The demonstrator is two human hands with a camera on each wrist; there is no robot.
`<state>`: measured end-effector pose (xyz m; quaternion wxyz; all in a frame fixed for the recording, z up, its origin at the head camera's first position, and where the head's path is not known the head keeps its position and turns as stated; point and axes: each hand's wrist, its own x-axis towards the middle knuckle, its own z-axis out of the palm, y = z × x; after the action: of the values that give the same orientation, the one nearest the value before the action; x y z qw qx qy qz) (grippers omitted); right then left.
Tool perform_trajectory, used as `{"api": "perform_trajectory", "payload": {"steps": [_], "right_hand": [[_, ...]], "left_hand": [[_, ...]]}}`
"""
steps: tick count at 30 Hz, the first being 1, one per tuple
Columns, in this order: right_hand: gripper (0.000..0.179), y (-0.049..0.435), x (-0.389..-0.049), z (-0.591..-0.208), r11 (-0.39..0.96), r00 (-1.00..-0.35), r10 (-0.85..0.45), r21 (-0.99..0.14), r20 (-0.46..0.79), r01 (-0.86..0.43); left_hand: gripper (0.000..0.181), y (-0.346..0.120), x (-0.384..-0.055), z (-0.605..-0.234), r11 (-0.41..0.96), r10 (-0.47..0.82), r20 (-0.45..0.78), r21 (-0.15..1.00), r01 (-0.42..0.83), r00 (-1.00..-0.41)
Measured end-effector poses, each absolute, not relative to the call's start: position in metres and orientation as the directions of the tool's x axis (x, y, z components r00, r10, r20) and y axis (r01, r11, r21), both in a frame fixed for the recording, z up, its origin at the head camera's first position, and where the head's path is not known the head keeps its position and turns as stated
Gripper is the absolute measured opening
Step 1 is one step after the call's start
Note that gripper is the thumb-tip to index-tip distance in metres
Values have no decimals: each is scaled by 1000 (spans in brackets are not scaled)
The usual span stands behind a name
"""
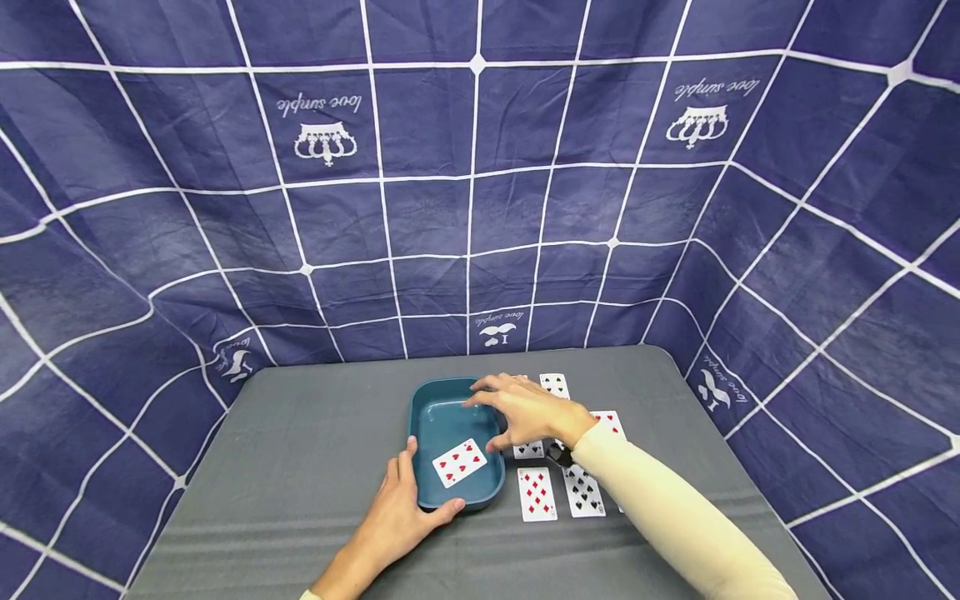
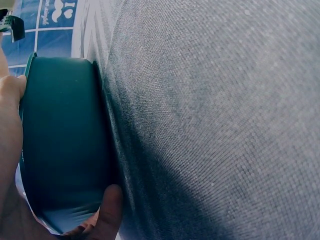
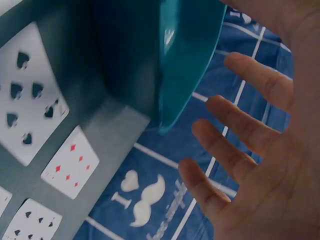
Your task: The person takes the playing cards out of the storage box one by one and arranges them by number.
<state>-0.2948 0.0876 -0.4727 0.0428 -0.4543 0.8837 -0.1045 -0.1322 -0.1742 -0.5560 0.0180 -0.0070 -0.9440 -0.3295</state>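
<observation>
A teal rectangular tray (image 1: 450, 390) with raised walls stands on the grey table, a playing card with red hearts (image 1: 460, 463) face up inside it. At the tray's near left corner my left hand (image 1: 401, 504) holds it, fingers along the left wall and thumb along the front. The left wrist view shows the thumb (image 2: 111, 207) against the tray's outer wall (image 2: 65, 130). Over the tray's right side hovers my right hand (image 1: 528, 412), fingers spread and loosely bent, nothing between them. In the right wrist view its fingers (image 3: 250, 117) are apart from the tray.
Right of the tray lie several face-up cards, among them a diamonds card (image 1: 537, 494), a spades card (image 1: 583, 493), a hearts card (image 1: 609, 422) and a far spades card (image 1: 554, 384). My right arm partly covers them. Blue checked cloth (image 1: 420, 217) hangs behind the table.
</observation>
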Motion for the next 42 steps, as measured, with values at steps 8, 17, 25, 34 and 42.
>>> {"api": "perform_trajectory", "payload": {"steps": [8,17,25,34,42], "right_hand": [[88,55,-288,-477,500,-494,-866,-158,-82,-851],[94,27,-285,-484,474,-452,-869,-81,-201,-877],[94,13,-287,-494,448,-416,-876,-91,-244,-889],[90,-3,-288,-500,429,-399,-866,-38,-301,-903],[80,-9,-288,-500,457,-430,-848,-17,-310,-889]], "left_hand": [[143,-174,-131,-560,778,7,30,628,25,-1000],[140,-173,-130,-563,750,1,22,662,15,-1000],[141,-174,-131,-563,745,6,10,667,11,-1000],[139,-175,-133,-561,740,5,5,673,7,-1000],[138,-176,-135,-561,737,2,4,676,4,-1000]]}}
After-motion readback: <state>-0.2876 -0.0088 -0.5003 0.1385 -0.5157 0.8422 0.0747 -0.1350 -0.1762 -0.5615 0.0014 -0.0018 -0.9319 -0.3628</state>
